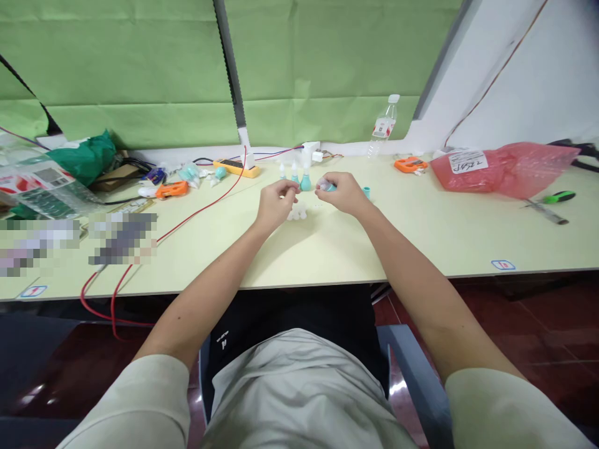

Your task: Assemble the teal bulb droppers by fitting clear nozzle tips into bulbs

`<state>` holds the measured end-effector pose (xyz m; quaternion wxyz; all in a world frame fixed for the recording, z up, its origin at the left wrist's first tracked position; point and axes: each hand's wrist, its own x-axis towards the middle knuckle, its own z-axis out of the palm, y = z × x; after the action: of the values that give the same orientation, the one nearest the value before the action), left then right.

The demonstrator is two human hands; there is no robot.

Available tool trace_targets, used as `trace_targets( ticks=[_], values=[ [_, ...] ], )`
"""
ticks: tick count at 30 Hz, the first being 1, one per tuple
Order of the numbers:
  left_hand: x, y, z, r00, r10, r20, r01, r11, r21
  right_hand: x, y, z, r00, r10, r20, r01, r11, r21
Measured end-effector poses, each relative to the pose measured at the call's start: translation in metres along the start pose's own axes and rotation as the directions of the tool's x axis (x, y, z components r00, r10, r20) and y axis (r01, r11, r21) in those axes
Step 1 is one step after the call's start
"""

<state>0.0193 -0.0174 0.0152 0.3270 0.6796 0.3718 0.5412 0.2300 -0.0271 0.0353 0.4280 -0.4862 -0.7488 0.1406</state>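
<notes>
Above the middle of the table my right hand (pixel 344 192) is closed around a small teal bulb with a clear whitish tip (pixel 331 186), partly covered by the fingers. My left hand (pixel 277 202) is to its left, thumb and fingers pinched together; whatever they hold is too small or hidden to make out. Just beyond the hands stand several teal squeeze bulbs (pixel 306 183) with pale pointed nozzles. A cluster of small white translucent pieces (pixel 299 214) lies near my left fingers. Beside my right wrist is a teal cylindrical piece (pixel 366 193).
To the left are a yellow multimeter-like device (pixel 237 168), an orange tool (pixel 172 189), a green bag (pixel 87 156) and a red cable (pixel 196 215). A plastic bottle (pixel 382 128), an orange tool (pixel 410 164), a red bag (pixel 505 171) and a green-handled screwdriver (pixel 559 197) are right.
</notes>
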Motion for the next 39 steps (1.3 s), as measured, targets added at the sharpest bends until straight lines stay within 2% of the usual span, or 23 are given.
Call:
trace_targets(
  ticks=[4,7,10,14,21,27,33,39],
  values=[
    [0.015,-0.019,-0.017,0.975,0.076,-0.208,-0.048,0.99,0.135,0.004,0.016,-0.005,0.968,0.186,0.169,-0.15,0.967,-0.206],
    [0.024,-0.033,-0.029,0.961,0.066,-0.267,-0.024,0.987,0.158,0.004,0.031,-0.002,0.933,0.271,0.237,-0.184,0.925,-0.333],
    [0.028,-0.041,-0.035,0.955,0.027,-0.296,0.015,0.99,0.139,0.004,0.041,0.003,0.916,0.317,0.245,-0.219,0.909,-0.355],
    [0.029,-0.044,-0.037,0.95,0.011,-0.313,0.032,0.991,0.131,0.003,0.044,0.007,0.903,0.354,0.244,-0.265,0.905,-0.332],
    [0.028,-0.042,-0.036,0.953,0.017,-0.303,0.028,0.989,0.147,0.005,0.043,0.01,0.904,0.375,0.207,-0.271,0.875,-0.402],
    [0.026,-0.039,-0.036,0.954,0.013,-0.298,0.027,0.991,0.131,0.003,0.038,0.004,0.874,0.415,0.252,-0.287,0.86,-0.423],
    [0.026,-0.04,-0.035,0.956,0.014,-0.292,0.029,0.99,0.141,0.004,0.044,0.011,0.894,0.399,0.205,-0.275,0.849,-0.452],
    [0.026,-0.039,-0.035,0.959,-0.009,-0.283,0.049,0.99,0.135,0.006,0.05,0.017,0.898,0.416,0.139,-0.288,0.799,-0.528]
  ],
)
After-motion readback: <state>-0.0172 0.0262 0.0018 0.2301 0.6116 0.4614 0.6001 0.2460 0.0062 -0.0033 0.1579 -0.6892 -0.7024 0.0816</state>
